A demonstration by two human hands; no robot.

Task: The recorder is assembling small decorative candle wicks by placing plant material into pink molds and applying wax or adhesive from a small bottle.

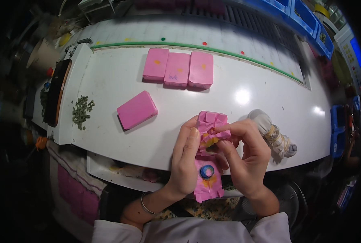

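Observation:
Above the table's near edge, an opened pink rubber mould [212,118] with jagged inner faces is in my hands. My left hand [184,162] is closed round its left side, thumb pointing up along the edge. My right hand [247,158] grips the right side, index finger and thumb bent at the inner face beside a yellow-stained patch. A small dark green bit shows near the thumb; I cannot make out what it is. The mould's lower flap hangs towards me, bearing a round blue-rimmed spot [207,172]. My right fingers partly cover the middle.
Three closed pink moulds [177,69] stand side by side at the back, and another mould [138,110] lies left of centre. Green scraps [82,112] are heaped at the left, near a phone [61,93]. A white cloth pouch [271,131] bound with rubber bands lies right of my hands.

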